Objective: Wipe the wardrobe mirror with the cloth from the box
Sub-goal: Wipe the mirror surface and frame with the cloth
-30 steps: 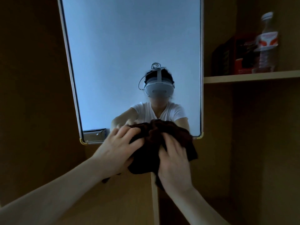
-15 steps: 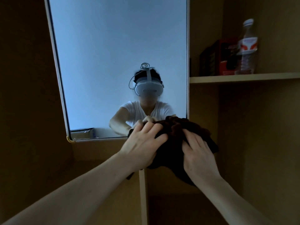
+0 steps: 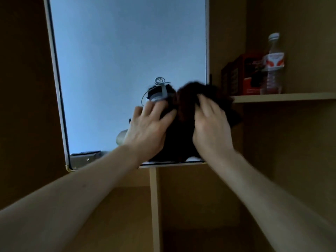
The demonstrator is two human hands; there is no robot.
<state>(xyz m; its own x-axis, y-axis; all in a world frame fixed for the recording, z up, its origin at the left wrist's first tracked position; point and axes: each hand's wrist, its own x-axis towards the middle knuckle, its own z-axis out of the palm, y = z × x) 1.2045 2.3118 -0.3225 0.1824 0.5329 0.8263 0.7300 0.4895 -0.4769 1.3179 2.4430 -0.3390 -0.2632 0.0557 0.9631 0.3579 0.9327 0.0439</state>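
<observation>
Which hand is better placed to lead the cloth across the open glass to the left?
Left, probably: left hand presses the cloth at its left edge, nearest the bare mirror; right hand sits by the right frame.

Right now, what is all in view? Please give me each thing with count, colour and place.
mirror: one, pale blue-grey, wardrobe, upper centre.
cloth: one, dark brown, against the mirror's lower right.
shelf: one, light wood, right of mirror.
box: one, red, on the shelf.
bottle: one, clear, red-white label, right of box.
divider: one, light wood, below mirror.
left hand: one, on cloth's left side.
right hand: one, on cloth's right side.
</observation>
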